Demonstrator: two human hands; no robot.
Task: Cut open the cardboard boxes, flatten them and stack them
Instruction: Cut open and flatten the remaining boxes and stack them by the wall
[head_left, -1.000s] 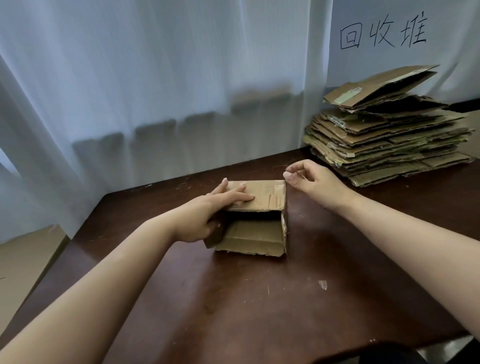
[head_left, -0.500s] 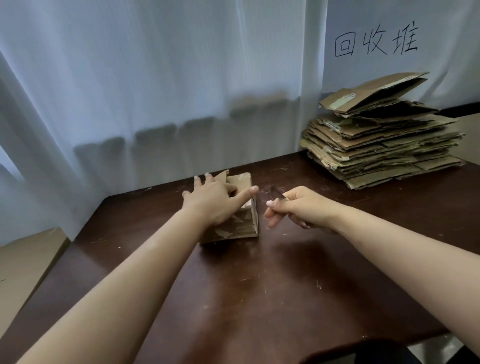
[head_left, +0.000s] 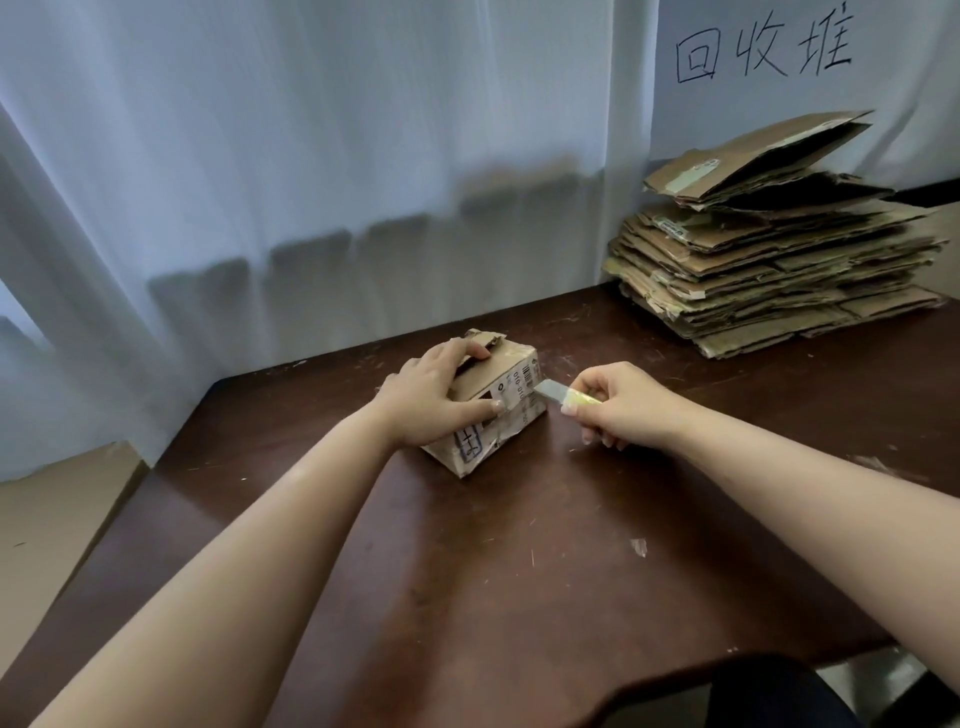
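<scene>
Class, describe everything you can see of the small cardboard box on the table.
The small cardboard box is brown, worn and creased, with a barcode label, handwriting and tape. It sits skewed on the dark table, a torn flap raised at its far end. The left hand grips its top; the knife in the right hand meets its right end.

1. The near half of the desk (head_left: 519, 571) lies bare in front of both forearms.
2. The cardboard stack (head_left: 769, 260) blocks the far right corner.
3. The curtain (head_left: 311, 156) closes off the far edge.
</scene>
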